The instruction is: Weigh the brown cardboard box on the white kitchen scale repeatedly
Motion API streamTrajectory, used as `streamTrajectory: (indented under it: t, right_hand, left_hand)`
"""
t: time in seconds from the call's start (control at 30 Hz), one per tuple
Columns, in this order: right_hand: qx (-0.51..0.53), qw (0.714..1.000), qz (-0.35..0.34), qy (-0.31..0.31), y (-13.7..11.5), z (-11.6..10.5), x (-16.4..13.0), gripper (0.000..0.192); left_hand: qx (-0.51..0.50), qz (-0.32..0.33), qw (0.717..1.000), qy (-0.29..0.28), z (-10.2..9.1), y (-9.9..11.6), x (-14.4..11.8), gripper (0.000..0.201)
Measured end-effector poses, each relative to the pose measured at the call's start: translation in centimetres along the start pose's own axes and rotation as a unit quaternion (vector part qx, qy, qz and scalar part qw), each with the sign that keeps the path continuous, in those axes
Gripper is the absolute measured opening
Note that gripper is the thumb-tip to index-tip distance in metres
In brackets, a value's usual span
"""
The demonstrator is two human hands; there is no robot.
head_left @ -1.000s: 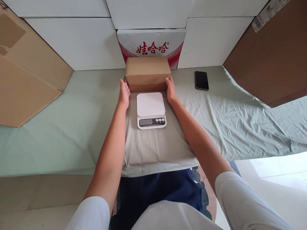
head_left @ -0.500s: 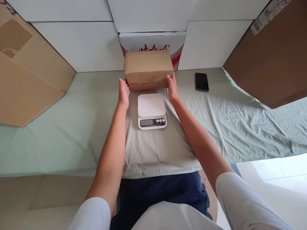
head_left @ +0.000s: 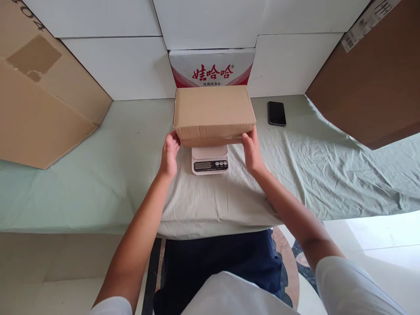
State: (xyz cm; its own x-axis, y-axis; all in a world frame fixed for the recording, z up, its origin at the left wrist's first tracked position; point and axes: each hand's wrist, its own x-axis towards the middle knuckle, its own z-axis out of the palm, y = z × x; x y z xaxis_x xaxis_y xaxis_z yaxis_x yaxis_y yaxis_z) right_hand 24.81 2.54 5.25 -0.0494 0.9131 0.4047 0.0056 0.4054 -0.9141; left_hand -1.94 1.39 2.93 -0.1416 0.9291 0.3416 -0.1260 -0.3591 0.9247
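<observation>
At frame centre, the cardboard box point(head_left: 214, 113) covers most of the white scale point(head_left: 210, 159). Your arms stretch forward; your left hand point(head_left: 169, 155) grips its lower left corner, your right hand point(head_left: 252, 151) its lower right.

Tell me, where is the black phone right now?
In the head view the black phone lies flat on the green cloth, right of the cardboard box both hands hold over the scale, near the white back wall.
</observation>
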Motion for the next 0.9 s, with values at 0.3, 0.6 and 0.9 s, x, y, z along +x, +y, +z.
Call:
streamTrajectory:
  t: [0.3,0.6,0.9]
  right_hand:
    - [-0.039,0.999,-0.006,-0.006,-0.8,0.8,-1.8,0.069]
    - [-0.006,1.000,0.007,-0.012,-1.0,0.9,-1.8,0.070]
    - [-0.034,0.999,0.004,-0.010,-0.8,0.7,-2.0,0.068]
  left_hand:
    - [0.008,0.020,0.999,0.036,0.1,-0.6,-1.8,0.070]
    - [0.002,0.016,0.997,0.069,-0.2,-1.1,-1.7,0.064]
    - [-0.008,0.014,0.998,0.068,-0.2,-0.9,-1.7,0.063]
